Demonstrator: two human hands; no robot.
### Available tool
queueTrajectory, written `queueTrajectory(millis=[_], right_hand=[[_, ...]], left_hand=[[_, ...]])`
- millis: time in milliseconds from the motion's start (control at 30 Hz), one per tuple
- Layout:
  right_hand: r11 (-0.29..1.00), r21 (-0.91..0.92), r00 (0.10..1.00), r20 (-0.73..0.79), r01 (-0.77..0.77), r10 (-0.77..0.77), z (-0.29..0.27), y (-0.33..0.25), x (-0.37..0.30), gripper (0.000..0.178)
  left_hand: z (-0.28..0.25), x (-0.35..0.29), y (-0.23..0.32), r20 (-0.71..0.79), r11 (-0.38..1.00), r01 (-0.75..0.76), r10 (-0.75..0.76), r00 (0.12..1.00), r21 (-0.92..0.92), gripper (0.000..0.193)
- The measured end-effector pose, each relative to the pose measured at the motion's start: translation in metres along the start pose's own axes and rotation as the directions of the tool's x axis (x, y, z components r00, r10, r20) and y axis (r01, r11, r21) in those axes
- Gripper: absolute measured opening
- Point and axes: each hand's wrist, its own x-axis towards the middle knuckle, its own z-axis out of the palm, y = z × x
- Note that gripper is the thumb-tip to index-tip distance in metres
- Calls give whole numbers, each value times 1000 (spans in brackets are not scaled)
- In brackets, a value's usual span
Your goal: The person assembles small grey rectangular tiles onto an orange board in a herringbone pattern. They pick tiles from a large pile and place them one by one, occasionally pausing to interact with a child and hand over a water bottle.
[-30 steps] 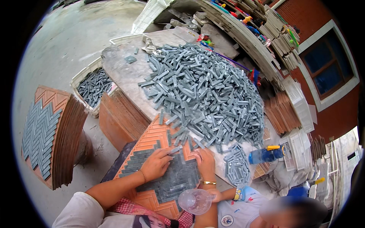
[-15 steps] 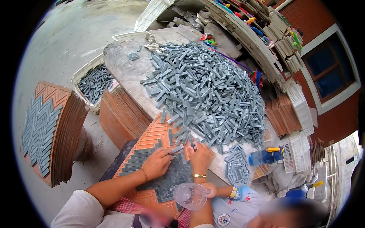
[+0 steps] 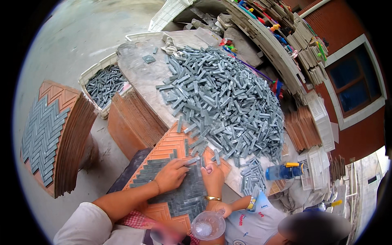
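Observation:
An orange herringbone-grooved mould board [image 3: 158,210] lies before me, partly filled with slim dark grey tile strips [image 3: 179,198]. Over its filled middle, my left hand [image 3: 171,175] pinches a grey tile strip [image 3: 193,160] between thumb and fingers. Close to its right, my right hand [image 3: 213,177] is closed, its fingertips on another grey tile strip [image 3: 203,161] at the edge of the laid rows. That hand's curled fingers partly hide the grip. Beyond both hands rises a large heap of loose grey tile strips [image 3: 228,98].
At my right, another person's hand [image 3: 222,207] holds a clear plastic cup [image 3: 208,226] by my right forearm. A blue bottle [image 3: 281,171] stands beside the heap. Left are stacked boards [image 3: 132,122], a filled board stack [image 3: 45,134] and a white crate [image 3: 83,77] of strips.
My right hand has drawn slightly nearer to me with its strip. A loose strip now shows on the board's right edge. The other person's cup has moved lower and tilted.

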Motion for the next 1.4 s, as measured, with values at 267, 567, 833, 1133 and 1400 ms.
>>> queueTrajectory(millis=[267, 567, 833, 1133, 1400], right_hand=[[999, -2, 999, -10, 46, -46, 0, 0, 6, 20], [976, 211, 971, -238, 46, 6, -7, 27, 27, 18], [988, 86, 945, -314, 126, -93, 9, 60, 33, 24], [924, 267, 961, -117, 275, -252, -29, 62, 21, 25], [904, 322, 959, -61, 282, -277, -31, 59, 19, 26]], left_hand=[[-1, 0, 1, 13, 1000, 13, -13, 1000, 15, 16], [1, 0, -2, 23, 1000, 6, -7, 1000, 25, 17], [1, 1, -2, 23, 1000, -4, 3, 1000, 29, 17], [-2, 0, -1, 25, 1000, 10, -10, 1000, 14, 17], [-1, 0, 0, 28, 1000, 11, -11, 1000, 21, 18]])
